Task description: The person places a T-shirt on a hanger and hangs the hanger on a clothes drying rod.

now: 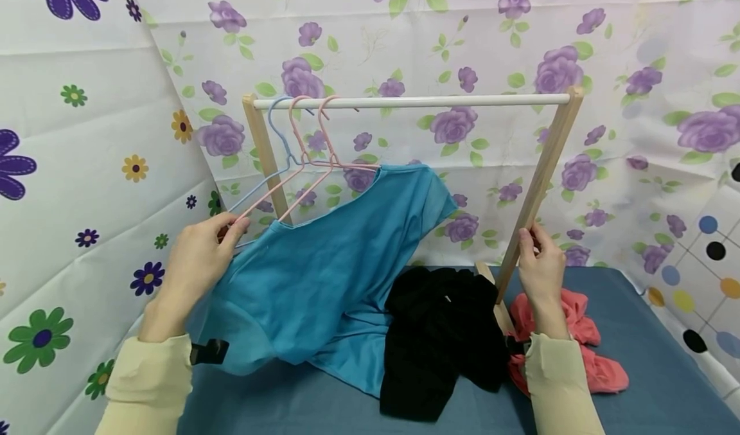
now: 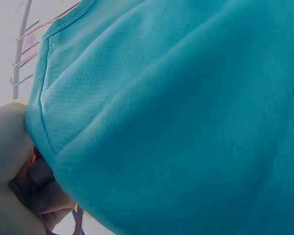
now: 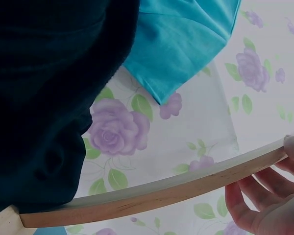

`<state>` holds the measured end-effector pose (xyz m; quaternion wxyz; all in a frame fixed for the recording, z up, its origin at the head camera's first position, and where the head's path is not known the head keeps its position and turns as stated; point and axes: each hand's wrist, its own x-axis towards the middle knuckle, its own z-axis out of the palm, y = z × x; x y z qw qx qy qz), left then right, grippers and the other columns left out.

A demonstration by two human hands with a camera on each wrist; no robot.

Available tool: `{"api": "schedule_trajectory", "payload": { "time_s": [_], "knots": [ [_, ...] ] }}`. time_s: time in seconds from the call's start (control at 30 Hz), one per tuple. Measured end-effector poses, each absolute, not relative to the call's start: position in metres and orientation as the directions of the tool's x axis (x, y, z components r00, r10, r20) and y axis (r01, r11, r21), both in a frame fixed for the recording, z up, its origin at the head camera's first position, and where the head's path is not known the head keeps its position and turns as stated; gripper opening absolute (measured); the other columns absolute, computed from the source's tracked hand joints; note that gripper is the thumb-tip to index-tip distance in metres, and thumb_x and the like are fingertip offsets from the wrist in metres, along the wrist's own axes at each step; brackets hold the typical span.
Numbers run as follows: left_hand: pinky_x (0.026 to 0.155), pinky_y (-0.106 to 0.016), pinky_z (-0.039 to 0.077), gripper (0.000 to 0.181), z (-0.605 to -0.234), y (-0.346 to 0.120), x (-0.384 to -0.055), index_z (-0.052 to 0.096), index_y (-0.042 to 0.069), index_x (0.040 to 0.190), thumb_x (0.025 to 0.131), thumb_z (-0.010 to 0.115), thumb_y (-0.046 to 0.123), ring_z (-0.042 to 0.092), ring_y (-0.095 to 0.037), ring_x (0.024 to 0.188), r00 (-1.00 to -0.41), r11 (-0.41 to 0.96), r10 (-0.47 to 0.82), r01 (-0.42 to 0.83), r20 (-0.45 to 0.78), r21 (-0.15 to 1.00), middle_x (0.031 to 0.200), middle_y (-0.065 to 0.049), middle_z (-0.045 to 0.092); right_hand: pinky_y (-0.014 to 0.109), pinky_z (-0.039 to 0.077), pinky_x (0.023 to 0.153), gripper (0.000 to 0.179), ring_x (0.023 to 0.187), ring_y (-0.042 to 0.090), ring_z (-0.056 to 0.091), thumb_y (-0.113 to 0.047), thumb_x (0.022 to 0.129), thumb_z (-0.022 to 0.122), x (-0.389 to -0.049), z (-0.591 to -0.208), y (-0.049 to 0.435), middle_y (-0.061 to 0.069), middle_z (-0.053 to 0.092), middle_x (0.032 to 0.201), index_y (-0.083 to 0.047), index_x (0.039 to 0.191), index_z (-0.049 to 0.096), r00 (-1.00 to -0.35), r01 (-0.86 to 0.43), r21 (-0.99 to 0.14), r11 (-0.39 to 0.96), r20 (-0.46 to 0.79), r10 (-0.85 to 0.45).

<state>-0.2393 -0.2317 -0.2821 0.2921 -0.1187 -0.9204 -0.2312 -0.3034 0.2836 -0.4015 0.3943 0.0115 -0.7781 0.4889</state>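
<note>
Person's L hand [image 1: 199, 252], grip pinching pink hanger [image 1: 272, 193] next to blue shirt [image 1: 312, 268]; R hand [image 1: 542, 265], grip around wood rack post [image 1: 540, 184]. Blk garment [image 1: 445, 338] on table [image 1: 277, 399]. Shirt hangs slanted frm white rail [image 1: 439, 101]; floral backdrop [image 1: 405, 49] behind.

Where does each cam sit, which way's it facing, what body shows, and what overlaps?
Head: worn on the head, facing forward and down at a white-railed wooden rack and bright blue fabric shirt; left hand, right hand and pale yellow sleeves show.
Left wrist: on that wrist, facing the shirt close up; part of the left hand shows.
Right wrist: on that wrist, facing the rack's flat wooden post and black cloth garment; part of the right hand shows.
Shared: head and right wrist both see shirt, post and garment.
</note>
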Motion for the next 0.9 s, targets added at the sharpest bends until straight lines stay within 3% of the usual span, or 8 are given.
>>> {"api": "schedule_trajectory", "payload": {
  "time_s": [0.33,0.63,0.9],
  "knots": [
    [0.046,-0.032,0.029,0.026,-0.281,-0.229,-0.239,0.07,0.001,0.093,0.1,0.059,0.023,0.039,-0.018,0.05,-0.701,0.866,0.072,0.397,0.71,0.305,0.059,-0.002,0.045,0.009,0.045,0.071,0.036,0.091,-0.009,0.057,-0.028,0.102,0.053,-0.304,-0.4,0.284,0.016,0.068,0.109,-0.002,0.124,0.065,-0.679,-0.415,-0.745,0.523,0.636,0.367],
    [0.046,-0.032,0.031,0.032,-0.281,-0.227,-0.234,0.07,-0.001,0.094,0.101,0.057,0.027,0.042,-0.021,0.051,-0.689,0.861,-0.025,0.354,0.725,0.366,0.061,-0.006,0.05,0.009,0.046,0.072,0.034,0.092,-0.008,0.058,-0.027,0.102,0.053,-0.304,-0.398,0.285,0.015,0.068,0.109,-0.004,0.124,0.065,-0.676,-0.427,-0.744,0.514,0.64,0.365],
    [0.046,-0.025,0.03,0.03,-0.297,-0.227,-0.23,0.072,-0.002,0.094,0.1,0.059,0.024,0.042,-0.02,0.052,-0.633,0.833,-0.14,0.341,0.762,0.436,0.062,-0.008,0.053,0.009,0.045,0.073,0.034,0.094,-0.008,0.057,-0.027,0.102,0.053,-0.301,-0.401,0.283,0.015,0.068,0.112,-0.005,0.127,0.065,-0.684,-0.41,-0.743,0.529,0.634,0.361]
  ]
}}
